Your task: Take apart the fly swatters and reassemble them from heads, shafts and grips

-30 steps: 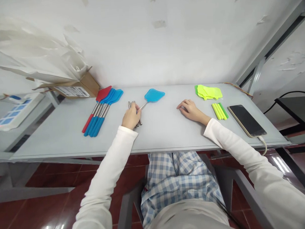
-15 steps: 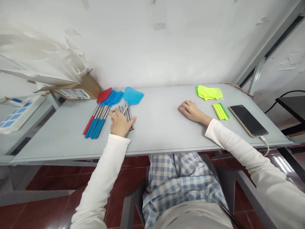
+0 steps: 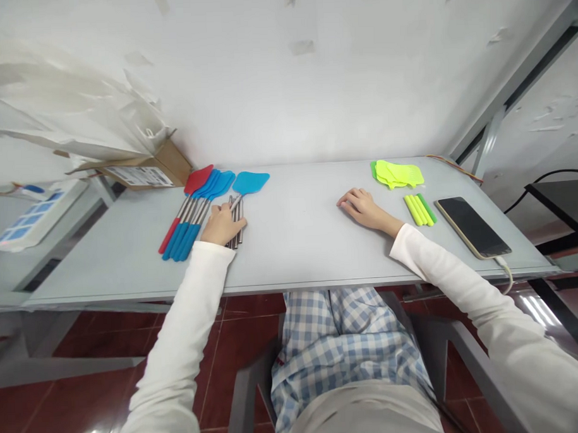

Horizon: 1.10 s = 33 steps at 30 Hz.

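My left hand (image 3: 223,226) is closed around the thin rod of a fly swatter with a blue head (image 3: 251,182). Several loose metal tubes (image 3: 239,234) lie under and beside that hand, partly hidden by it. Just to its left is a row of fly swatters with metal shafts: several with blue handles (image 3: 182,241) and one with a red handle (image 3: 169,238). My right hand (image 3: 362,207) rests on the grey tabletop (image 3: 299,241), holding nothing, its fingers loosely bent and a little apart.
Yellow-green swatter heads (image 3: 397,173) are stacked at the back right. Several yellow and green handles (image 3: 419,210) lie in front of them. A phone (image 3: 472,228) with a cable sits near the right end. An opened cardboard box (image 3: 173,162) stands at the back left.
My left hand has shifted left, closer to the row of fly swatters. The blue head has tilted flatter, and the loose tubes have moved left with the hand. My right hand stays put.
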Tool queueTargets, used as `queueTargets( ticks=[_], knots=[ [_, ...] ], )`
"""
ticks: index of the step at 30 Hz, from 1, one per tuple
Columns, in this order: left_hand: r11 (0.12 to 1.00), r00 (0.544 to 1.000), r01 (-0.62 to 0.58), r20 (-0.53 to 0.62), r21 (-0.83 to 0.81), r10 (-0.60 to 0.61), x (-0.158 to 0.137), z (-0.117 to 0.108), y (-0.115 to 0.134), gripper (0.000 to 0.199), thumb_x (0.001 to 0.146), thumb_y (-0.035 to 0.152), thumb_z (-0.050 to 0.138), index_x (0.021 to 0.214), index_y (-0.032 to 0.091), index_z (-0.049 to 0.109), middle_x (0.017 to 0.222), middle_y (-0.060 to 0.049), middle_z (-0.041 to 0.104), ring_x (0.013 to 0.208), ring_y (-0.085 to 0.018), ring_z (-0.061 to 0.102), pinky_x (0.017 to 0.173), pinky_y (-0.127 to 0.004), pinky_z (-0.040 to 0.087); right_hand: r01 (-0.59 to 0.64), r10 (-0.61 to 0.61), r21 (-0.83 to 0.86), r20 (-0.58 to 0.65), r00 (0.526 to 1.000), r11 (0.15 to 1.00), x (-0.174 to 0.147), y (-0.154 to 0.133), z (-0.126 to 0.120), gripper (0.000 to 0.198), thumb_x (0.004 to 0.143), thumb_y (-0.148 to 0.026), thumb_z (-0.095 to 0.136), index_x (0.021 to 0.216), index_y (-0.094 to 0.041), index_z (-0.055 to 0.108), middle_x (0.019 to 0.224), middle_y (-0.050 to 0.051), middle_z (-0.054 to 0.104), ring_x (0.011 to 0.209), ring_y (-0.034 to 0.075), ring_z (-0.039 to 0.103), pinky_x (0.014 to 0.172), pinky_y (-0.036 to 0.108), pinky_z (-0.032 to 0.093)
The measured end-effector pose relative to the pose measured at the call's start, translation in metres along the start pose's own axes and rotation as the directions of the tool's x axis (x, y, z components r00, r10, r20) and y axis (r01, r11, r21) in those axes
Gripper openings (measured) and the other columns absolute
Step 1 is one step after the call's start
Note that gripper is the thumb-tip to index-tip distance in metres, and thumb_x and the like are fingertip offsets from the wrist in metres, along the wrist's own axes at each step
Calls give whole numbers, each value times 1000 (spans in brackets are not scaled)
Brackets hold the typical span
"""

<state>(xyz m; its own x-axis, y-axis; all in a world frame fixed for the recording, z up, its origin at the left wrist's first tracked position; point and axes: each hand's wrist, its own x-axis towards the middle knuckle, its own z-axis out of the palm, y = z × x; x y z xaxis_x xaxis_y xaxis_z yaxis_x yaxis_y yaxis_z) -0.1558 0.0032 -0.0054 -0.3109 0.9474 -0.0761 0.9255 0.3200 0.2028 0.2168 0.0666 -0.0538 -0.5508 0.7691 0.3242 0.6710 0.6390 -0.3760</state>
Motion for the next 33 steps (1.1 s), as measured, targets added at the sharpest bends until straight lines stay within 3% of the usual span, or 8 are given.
queueTargets(
  ticks=[7,13,15,18,22,25,29,33],
  knots=[
    [983,983,-183,-41,-26,182,18,2,-14,64,79,31,56,139,12,44,143,-18,39,130,-29,49,113,-39,36,-10,10,20,-15,1000,1000,0,1,1,31,98,-37,38,102,-20,64,107,15,60,98,28,51,93,49,39],
    [950,906,-301,-337,-84,257,-27,-13,18,49,88,38,53,134,20,51,137,-13,47,121,-28,55,106,-38,42,-91,86,278,30,996,956,1,-12,-4,38,96,-48,44,100,-20,69,108,13,65,102,26,55,101,52,38],
    [916,864,-383,-397,-118,310,-49,-12,44,41,94,39,44,131,22,53,123,-10,57,115,-24,57,100,-34,44,-149,119,532,90,989,833,2,-23,-5,41,92,-55,50,110,-22,68,116,11,66,106,24,58,101,48,42],
    [863,830,-491,-366,-119,422,-65,0,87,37,99,43,38,124,24,58,108,-8,65,103,-22,60,92,-31,45,-201,210,857,112,971,474,7,-37,-6,54,80,-66,60,117,-26,64,123,8,67,106,22,62,89,41,53],
    [804,788,-592,-247,-55,564,-44,20,135,39,102,39,32,124,21,58,105,-10,68,99,-24,62,87,-31,44,-80,460,982,-8,888,171,16,-31,-9,47,71,-62,72,102,-27,65,118,2,70,106,20,66,90,37,55],
    [758,747,-650,-224,-47,626,-19,31,163,39,102,26,27,126,14,55,116,-15,64,105,-24,60,92,-33,42,-22,596,996,-32,802,83,22,-14,-12,40,69,-54,78,95,-26,65,111,0,71,104,17,67,95,36,54],
    [728,702,-685,-298,-36,646,-9,40,190,42,101,23,27,138,15,46,128,-17,57,115,-24,57,99,-34,39,12,658,998,-47,751,57,26,0,-10,38,70,-52,78,92,-25,63,107,-1,73,105,16,68,95,36,55],
    [798,766,-602,-271,16,583,-18,47,199,48,103,43,23,136,22,50,119,-15,63,108,-24,62,87,-31,43,20,635,997,-65,770,77,28,-3,-5,41,65,-51,82,90,-23,64,101,1,73,98,17,70,92,35,56]
  ],
)
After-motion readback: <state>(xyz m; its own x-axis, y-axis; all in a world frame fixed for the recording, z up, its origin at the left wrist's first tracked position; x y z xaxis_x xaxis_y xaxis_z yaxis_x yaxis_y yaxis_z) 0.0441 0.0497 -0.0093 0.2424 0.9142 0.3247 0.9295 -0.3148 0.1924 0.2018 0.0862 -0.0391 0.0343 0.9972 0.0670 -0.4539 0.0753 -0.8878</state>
